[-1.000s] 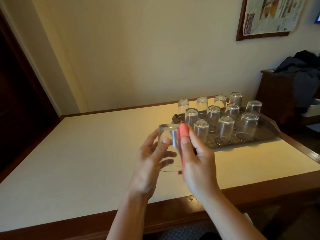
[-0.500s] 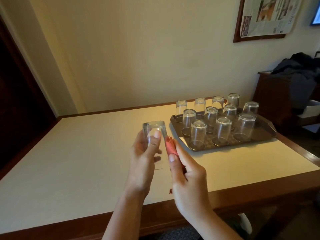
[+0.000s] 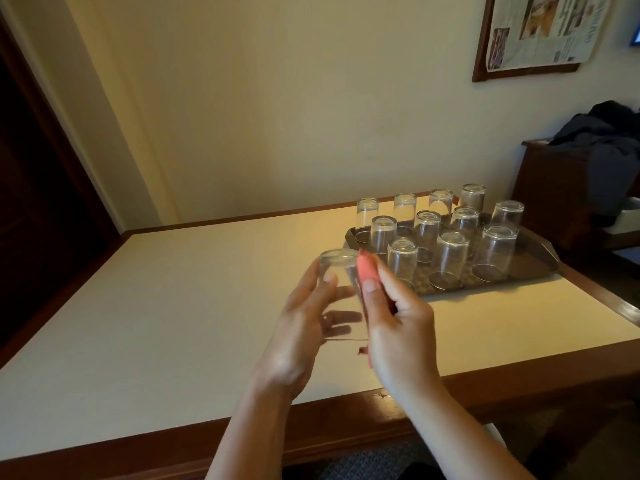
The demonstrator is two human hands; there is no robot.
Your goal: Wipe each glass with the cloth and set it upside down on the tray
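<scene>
Head view: eleven glasses (image 3: 449, 261) stand upturned on the tray (image 3: 540, 271) at the tabletop's far right corner; left hand (image 3: 304, 327) grips one more glass (image 3: 337, 268), right hand (image 3: 398, 327) pinches the cloth (image 3: 367, 270) against it, probably the last wipe.

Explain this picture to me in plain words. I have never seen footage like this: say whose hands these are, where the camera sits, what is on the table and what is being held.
There is no machine here. A person wears one wide-angle camera on the head, so you look forward and down at their own two hands.

The left hand holds a clear glass upside down, above the table. The right hand pinches a pink cloth against the side of that glass, wiping it.

Behind the hands, on the table's right part, lies a dark tray with about a dozen more glasses standing upside down in rows. The held one is not yet among them.

A framed newspaper hangs on the wall, and dark clothing lies on a cabinet at right.
</scene>
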